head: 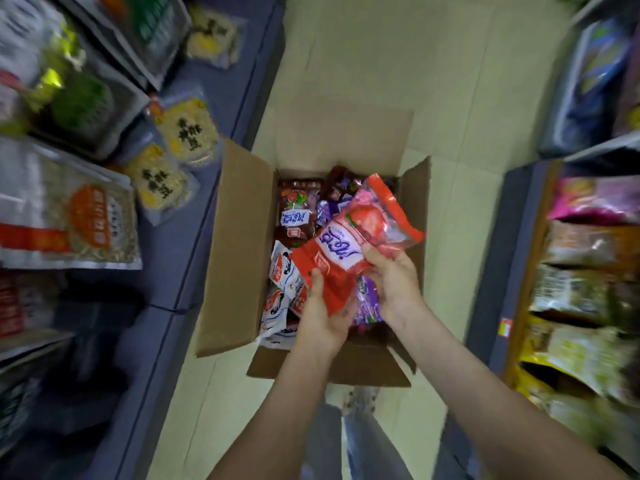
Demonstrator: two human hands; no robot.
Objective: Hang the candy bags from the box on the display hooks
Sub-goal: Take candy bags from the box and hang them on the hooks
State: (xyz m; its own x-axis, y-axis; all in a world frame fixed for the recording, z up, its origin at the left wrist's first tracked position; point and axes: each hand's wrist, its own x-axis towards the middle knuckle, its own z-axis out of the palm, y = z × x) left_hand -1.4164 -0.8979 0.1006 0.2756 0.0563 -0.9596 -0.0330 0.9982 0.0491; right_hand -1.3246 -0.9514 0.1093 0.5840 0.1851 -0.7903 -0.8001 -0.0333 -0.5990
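Hands hold a red candy bag (353,244) just above the open cardboard box (239,237), which stands on the pale tiled floor (346,46) of a shop aisle. The bag's long axis runs on a slant from lower left, near the person, to upper right, away from them; its strawberry picture sits toward the far end, and its white label reads upside down from this view. The left hand (322,306) grips the near end, thumb (317,280) pressed on the top face and fingers (348,308) curled under it. The right hand (394,282) grips the bag's right edge about midway along, thumb over the face and fingers clamped beneath. Inside the box lie brown candy bags (294,216) at the far side, white bags (280,271) at the left and a purple bag (367,306) under the hands. Blurred shelves of packets line the left (69,220) and right (588,254) sides.
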